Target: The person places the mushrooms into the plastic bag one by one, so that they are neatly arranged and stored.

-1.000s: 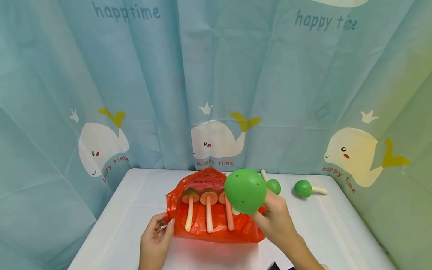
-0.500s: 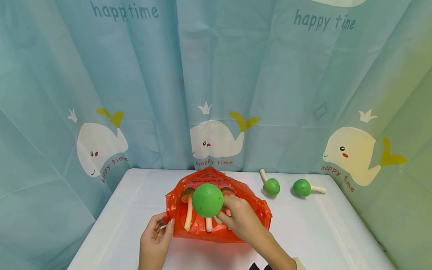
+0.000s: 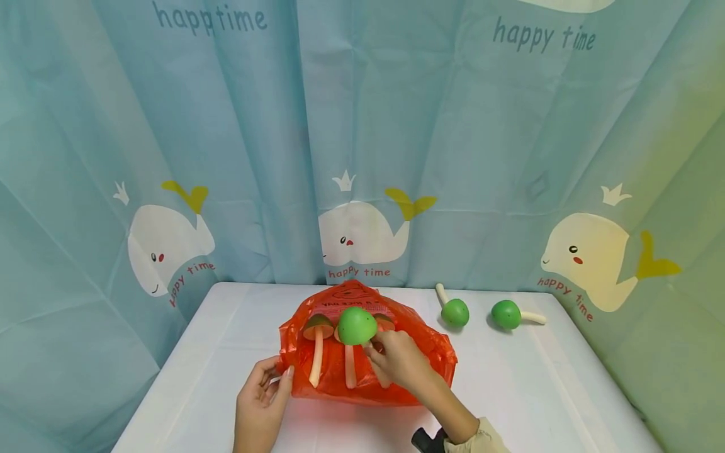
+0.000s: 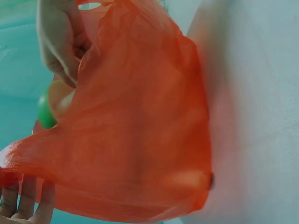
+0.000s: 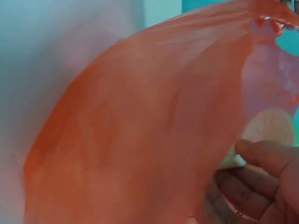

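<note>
At the mouth of the red bag point(image 3: 417, 324), your right hand point(image 3: 399, 358) pinches the stem of a green-capped mushroom point(image 3: 357, 326) between thumb and fingers, while your left hand point(image 3: 263, 391) grips the bag's left edge, fingers curled. The likeliest trouble, I judge, is the thin plastic: if your left hand slackens, that edge could sag and the mouth fold over your right fingers, snagging the cap. Letting go too near the rim might also tip the green-capped mushroom outside the bag, since its broad cap is probably the heavier end. Three brown-capped mushrooms point(image 3: 318, 358) lie side by side within the bag, and the held cap hides part of the middle one, so pushing in blindly could jumble them.

As for its pose, the green dome faces up and out of the bag's mouth, and the pale underside faces down toward the bag's inside. Its long axis runs from the dome to the stem in your grip; the exact lean I cannot tell, because your fingers and the bag cover much of the stem. To the right of the bag lie two loose green mushrooms point(image 3: 455, 313), the nearer with its stem pointing away from you, the farther with its stem pointing away from the bag
</note>
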A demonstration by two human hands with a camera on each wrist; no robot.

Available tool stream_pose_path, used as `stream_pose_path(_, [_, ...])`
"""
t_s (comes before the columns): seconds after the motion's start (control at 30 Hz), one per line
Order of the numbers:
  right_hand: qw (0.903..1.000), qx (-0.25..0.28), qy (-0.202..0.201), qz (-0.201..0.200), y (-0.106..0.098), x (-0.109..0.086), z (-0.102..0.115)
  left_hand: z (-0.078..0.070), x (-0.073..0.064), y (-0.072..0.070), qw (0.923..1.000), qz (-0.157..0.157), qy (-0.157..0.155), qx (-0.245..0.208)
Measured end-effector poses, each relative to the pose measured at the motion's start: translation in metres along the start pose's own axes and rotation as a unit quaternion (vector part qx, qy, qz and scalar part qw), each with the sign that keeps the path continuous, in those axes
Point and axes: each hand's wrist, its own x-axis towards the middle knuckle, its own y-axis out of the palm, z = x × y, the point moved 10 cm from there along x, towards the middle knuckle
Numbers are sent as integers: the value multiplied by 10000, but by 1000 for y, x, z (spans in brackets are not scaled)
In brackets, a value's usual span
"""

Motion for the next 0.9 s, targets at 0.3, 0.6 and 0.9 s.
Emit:
stream_pose_path(0.3, [9931,455,1034,310,18,3,-45,-1,0,1,9999,18,83,-107])
stream_pose_path(0.6, [9840,804,1509,494,33,-1,-72,-1,0,0,9999,-17,42,-98])
stream_pose_path(0.9, [9814,764,1726,349,56,-2,-131,-3,-1,1,10000,-26,50,-47])
